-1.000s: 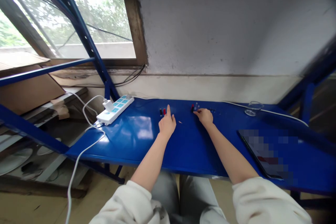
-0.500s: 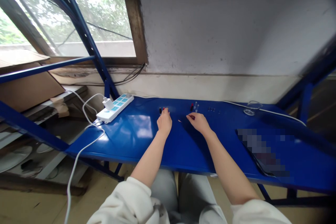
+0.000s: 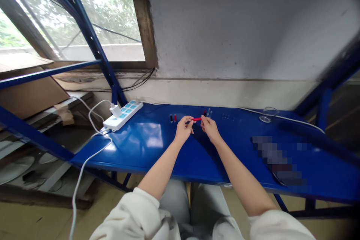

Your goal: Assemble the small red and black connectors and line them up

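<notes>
A slim red tube (image 3: 197, 119) is held level above the blue tabletop, spanning the gap between my hands. My left hand (image 3: 182, 130) pinches its left end. At its right end the fingers of my right hand (image 3: 210, 129) are closed on it. Just beyond my left hand, a small black cylinder (image 3: 171, 118) and a short red cylinder (image 3: 175, 117) stand side by side. Behind my right hand are a dark red tube (image 3: 204, 112) and some clear tubes (image 3: 208, 112), partly hidden by the fingers. Small clear pieces (image 3: 225, 116) lie farther right.
A white power strip (image 3: 123, 116) with a plug and cord sits on the table's left end. At the right are a round clear object (image 3: 265, 119) beside a white cable and a blurred-out dark flat item (image 3: 277, 163). Blue metal uprights (image 3: 95, 45) flank the table.
My left hand has moved right, away from the small cylinders, and meets my right hand, which has shifted slightly. The red tube now shows between them; one red cylinder still stands by the black one.
</notes>
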The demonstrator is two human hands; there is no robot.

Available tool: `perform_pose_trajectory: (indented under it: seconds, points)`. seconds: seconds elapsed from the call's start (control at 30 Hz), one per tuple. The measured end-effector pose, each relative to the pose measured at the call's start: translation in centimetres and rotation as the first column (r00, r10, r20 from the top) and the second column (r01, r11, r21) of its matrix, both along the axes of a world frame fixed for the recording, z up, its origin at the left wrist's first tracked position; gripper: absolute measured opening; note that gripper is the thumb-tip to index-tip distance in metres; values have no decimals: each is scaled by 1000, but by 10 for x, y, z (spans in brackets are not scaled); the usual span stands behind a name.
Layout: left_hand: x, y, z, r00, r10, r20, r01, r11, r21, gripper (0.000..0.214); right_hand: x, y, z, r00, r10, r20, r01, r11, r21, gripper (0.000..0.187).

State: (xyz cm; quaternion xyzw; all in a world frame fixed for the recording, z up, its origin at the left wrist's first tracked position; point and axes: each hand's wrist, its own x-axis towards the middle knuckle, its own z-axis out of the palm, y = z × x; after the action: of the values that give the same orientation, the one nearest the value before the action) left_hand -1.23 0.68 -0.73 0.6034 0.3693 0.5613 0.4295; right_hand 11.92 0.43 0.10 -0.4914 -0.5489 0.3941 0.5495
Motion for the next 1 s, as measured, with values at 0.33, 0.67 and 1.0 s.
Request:
perform_pose_trajectory:
  seconds: [0.33,0.67,1.0]
  points:
    - [0,-2,3,996,-79,27,81,996,-47,29,-5,-2,2,984,56,-170,-51,998,32,40]
    - [-2,-4,9,995,87,44,-82,991,-104,36,-2,-6,11,997,72,-22,-73,997,-32,28]
    - [-2,-2,10,992,76,96,-68,994,-80,35,-2,-8,9,985,166,49,-168,985,29,34]
